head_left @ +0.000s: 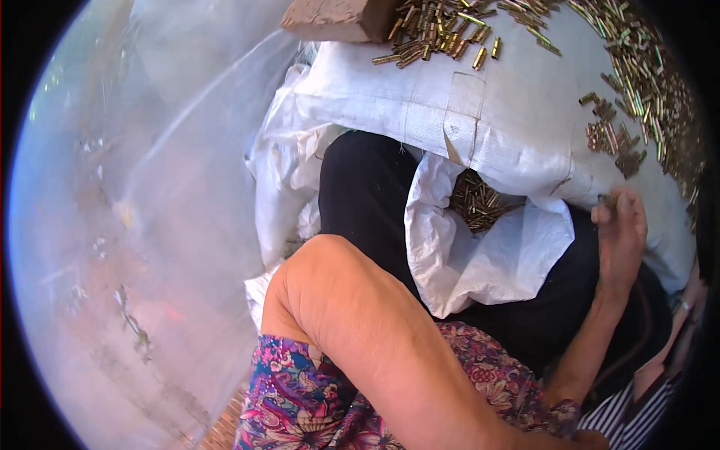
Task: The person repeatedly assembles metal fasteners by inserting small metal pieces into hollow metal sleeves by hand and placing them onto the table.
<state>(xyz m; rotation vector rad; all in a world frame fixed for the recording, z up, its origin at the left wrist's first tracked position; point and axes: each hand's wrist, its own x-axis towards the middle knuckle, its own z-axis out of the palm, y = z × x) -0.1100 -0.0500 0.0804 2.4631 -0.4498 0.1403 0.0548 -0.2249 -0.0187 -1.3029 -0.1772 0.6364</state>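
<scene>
Landmark: the open white bag, one only, sitting between two black-trousered legs. Small brassy metal pieces are filling its mouth, too many to count.

One right hand is hovering right of the bag, thumb and fingertips pinching what looks like one such piece. One left forearm is crossing below the bag; the left hand is running off the lower edge, its grip impossible to tell.

Beyond the bag, one stuffed white sack is bearing loose pieces in two main spreads, ahead and far right, uncounted; one small cluster is lying between bag and right spread. One brown block is resting ahead-left of the bag, next to the pieces.

Left of the bag, a clear plastic sheet is hanging, closing that side. Far right, another person's striped clothing is showing.

The stuffed sack's near edge is overhanging the bag's far rim; bare white fabric is stretching between the spreads. The bag's near rim is folding outward over the trousers.
</scene>
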